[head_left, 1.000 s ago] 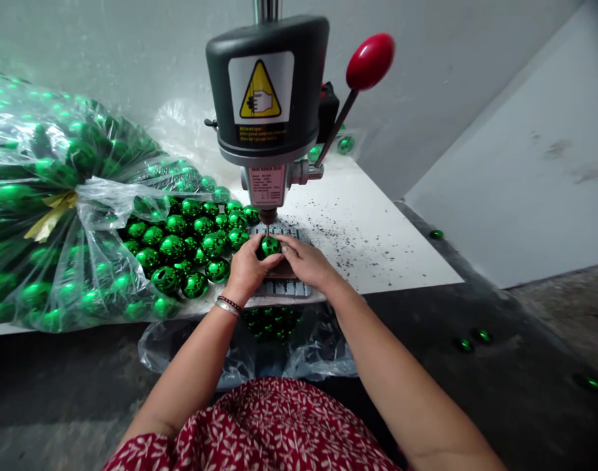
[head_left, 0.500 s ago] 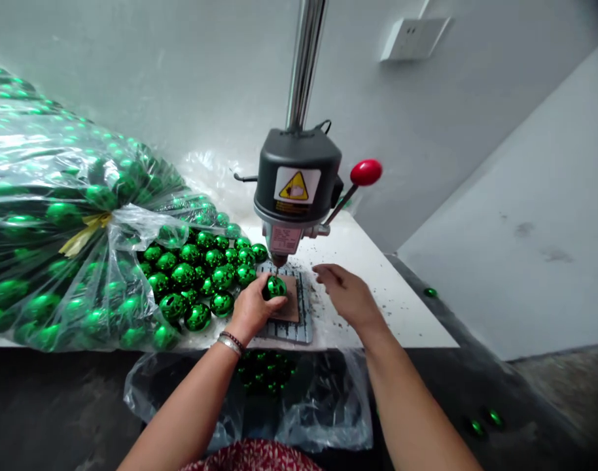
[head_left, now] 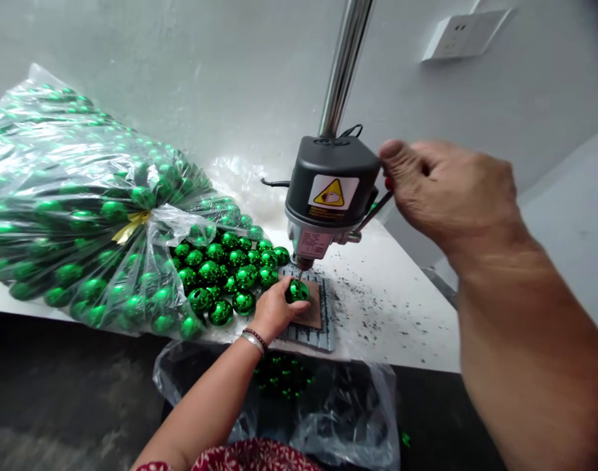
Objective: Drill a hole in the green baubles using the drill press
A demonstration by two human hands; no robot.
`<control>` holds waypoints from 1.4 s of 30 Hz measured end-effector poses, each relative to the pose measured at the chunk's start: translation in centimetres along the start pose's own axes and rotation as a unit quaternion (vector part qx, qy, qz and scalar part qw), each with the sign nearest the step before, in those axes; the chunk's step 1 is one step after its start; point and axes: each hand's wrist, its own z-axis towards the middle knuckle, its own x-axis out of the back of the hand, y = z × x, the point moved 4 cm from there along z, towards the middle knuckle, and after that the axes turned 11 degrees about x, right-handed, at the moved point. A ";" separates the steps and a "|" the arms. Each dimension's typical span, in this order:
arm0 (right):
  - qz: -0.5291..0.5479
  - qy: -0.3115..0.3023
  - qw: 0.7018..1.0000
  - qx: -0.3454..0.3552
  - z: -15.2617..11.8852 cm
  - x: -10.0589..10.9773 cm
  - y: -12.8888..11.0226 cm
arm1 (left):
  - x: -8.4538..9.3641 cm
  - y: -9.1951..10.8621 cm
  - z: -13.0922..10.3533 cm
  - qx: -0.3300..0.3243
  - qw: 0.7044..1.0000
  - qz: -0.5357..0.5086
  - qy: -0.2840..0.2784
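The left hand (head_left: 274, 307) has its fingers half closed around one shiny green ball (head_left: 298, 290), which is on the brown board (head_left: 311, 314) below the bit of the bench drill (head_left: 328, 196). The right hand (head_left: 451, 190) has its fingers curled closed on the red-knobbed lever (head_left: 376, 210) of this drill. On the desk (head_left: 377, 288), at left, many green balls (head_left: 209, 271) are lying beside the tied plastic bag (head_left: 83, 216).
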 end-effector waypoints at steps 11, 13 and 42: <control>-0.141 0.051 0.988 0.047 -3.7 0.1 -1.1 | 0.0 -0.1 0.2 0.013 1.000 0.009 -0.001; -0.115 0.068 0.988 0.081 -5.3 0.2 -1.3 | 0.0 -0.1 0.1 0.009 1.000 0.002 -0.001; -0.092 0.249 0.952 0.150 -13.0 -3.1 -1.4 | -0.2 -0.2 -0.1 0.005 1.000 -0.002 -0.006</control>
